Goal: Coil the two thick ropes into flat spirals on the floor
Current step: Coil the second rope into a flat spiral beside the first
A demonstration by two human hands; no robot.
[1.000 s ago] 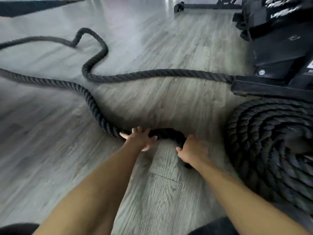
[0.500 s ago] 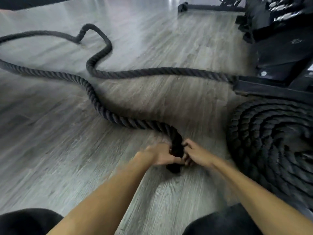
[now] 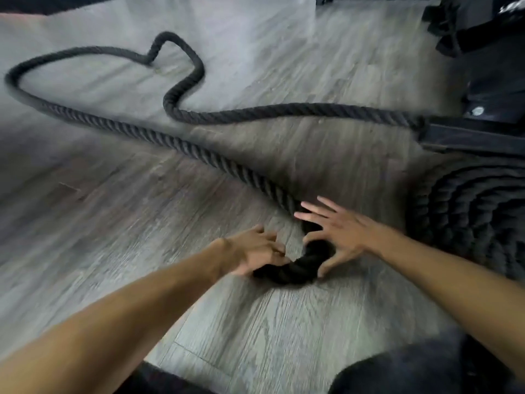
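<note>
A thick black rope (image 3: 181, 143) snakes across the grey wood floor from the far left to a spot right in front of me. Its near end (image 3: 295, 268) is bent into a tight hook shape on the floor. My left hand (image 3: 255, 253) grips that end from the left. My right hand (image 3: 335, 234) rests over the bend from the right, fingers spread, palm against the rope. A second black rope lies as a flat spiral coil (image 3: 477, 211) at the right edge, partly cut off by the frame.
A black metal machine base (image 3: 471, 135) stands at the right, and the rope runs to it. More dark equipment (image 3: 466, 27) fills the far right corner. My dark-clothed knees (image 3: 397, 373) show at the bottom edge. Bare wood floor (image 3: 108, 223) lies to the left.
The rope's near stretch has straightened and its end has been bent into a hook. My right hand has opened from its grip and now lies spread on the bend. The view has shifted.
</note>
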